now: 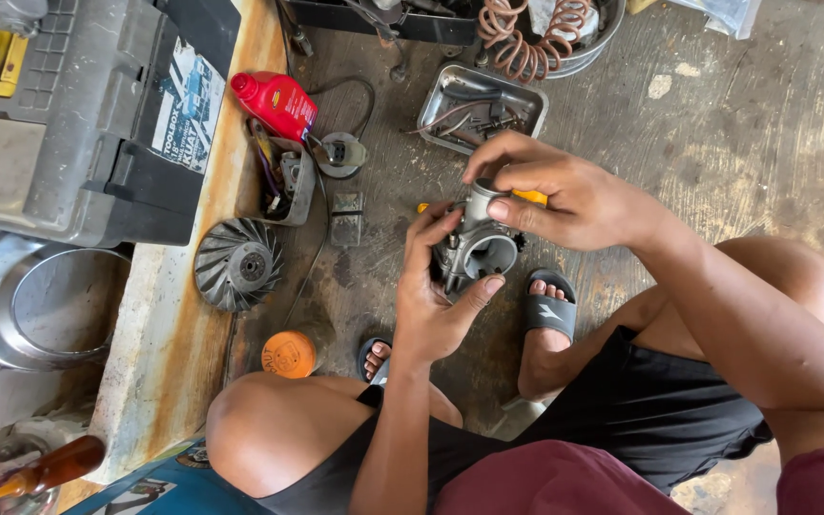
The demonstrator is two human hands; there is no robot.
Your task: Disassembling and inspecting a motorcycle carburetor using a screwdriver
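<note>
A grey metal carburettor (477, 250) with a round open bore is held up over the floor between my knees. My left hand (436, 296) wraps it from below and the left, thumb against its lower rim. My right hand (550, 195) comes in from the right, with fingers pressed on the top and side of the carburettor. A yellow tool handle (529, 197) shows just under my right fingers; I cannot tell whether the hand holds it.
On the floor: a metal tray (482, 107) of small parts, a red bottle (277, 103), a finned fan wheel (237, 264), an orange lid (289, 354), a small box of parts (285, 181). A grey toolbox (88, 124) and metal covers (35, 300) sit left. An orange coiled hose (526, 38) lies at the top.
</note>
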